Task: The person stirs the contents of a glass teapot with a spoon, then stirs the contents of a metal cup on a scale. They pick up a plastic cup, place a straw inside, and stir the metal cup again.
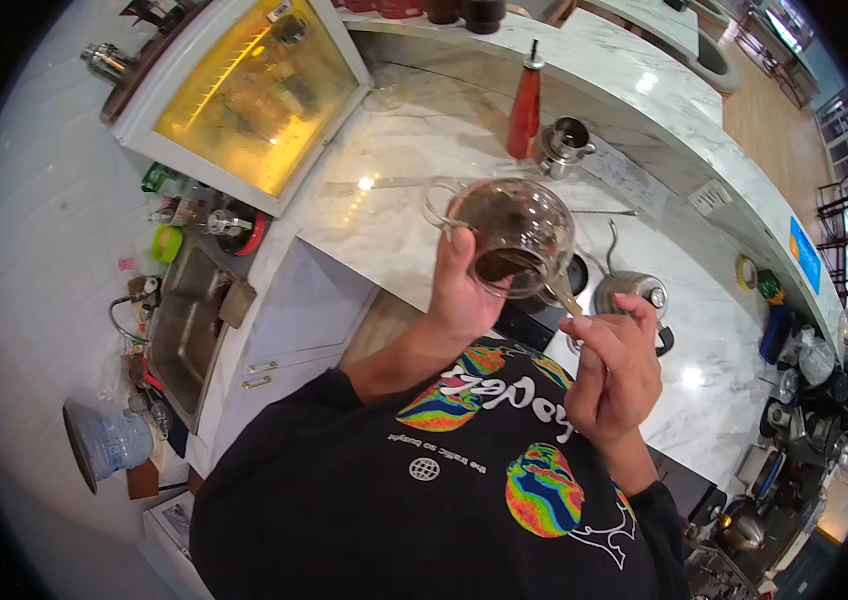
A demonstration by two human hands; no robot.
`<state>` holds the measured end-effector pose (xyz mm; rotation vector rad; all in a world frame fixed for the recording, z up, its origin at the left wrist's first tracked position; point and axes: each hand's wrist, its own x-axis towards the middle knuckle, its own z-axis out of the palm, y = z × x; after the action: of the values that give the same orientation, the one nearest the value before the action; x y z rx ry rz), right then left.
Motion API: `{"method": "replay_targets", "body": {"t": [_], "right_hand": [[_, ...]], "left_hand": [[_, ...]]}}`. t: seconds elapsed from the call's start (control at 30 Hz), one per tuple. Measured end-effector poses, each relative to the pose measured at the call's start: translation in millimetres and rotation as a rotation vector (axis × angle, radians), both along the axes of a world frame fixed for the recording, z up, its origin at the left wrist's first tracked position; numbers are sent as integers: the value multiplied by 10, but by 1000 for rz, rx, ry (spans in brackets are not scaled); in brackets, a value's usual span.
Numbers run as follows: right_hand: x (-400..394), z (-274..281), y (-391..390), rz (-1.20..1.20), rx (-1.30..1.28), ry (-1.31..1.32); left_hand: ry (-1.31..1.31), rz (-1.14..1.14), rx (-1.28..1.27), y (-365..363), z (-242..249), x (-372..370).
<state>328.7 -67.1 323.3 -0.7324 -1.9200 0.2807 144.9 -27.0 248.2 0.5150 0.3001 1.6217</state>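
My left hand (466, 285) is wrapped round a clear glass pot (556, 215) and holds it up above the counter. The pot is tilted, its looped glass handle (436, 203) pointing to the upper left, and something dark brown shows through the glass. Close by on the right, my right hand (616, 365) pinches a thin, pale, flat stick (564, 296) between thumb and forefinger. The stick's upper end overlaps the pot's edge in this view. Just past my right hand stands a steel gooseneck kettle (632, 294).
Behind the pot, a red bottle (524, 112) with a pour spout and a metal drip filter (564, 146) stand on the marble counter (409, 135). A long thin spoon (599, 211) lies there. To the left are a lit display cabinet (262, 100) and a sink (184, 335).
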Motion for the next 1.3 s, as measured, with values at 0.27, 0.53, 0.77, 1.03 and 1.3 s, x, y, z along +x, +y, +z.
{"method": "replay_targets", "body": {"t": [0.27,0.53,0.77,1.03,1.3], "right_hand": [[-107,6,64,19,-29,-7],[-146,35,58,28,-58,5],[-138,40,13,12,-64,-20],[-155,44,33,18,-53,-13],[-209,-7,22,39,-64,16]], "left_hand": [[-14,1,64,12,45,-33],[158,39,35,33,-9,-71],[188,10,38,39,6,-117],[-11,6,86,95,112,-69],[118,-58,103,146,-14,-96]]}}
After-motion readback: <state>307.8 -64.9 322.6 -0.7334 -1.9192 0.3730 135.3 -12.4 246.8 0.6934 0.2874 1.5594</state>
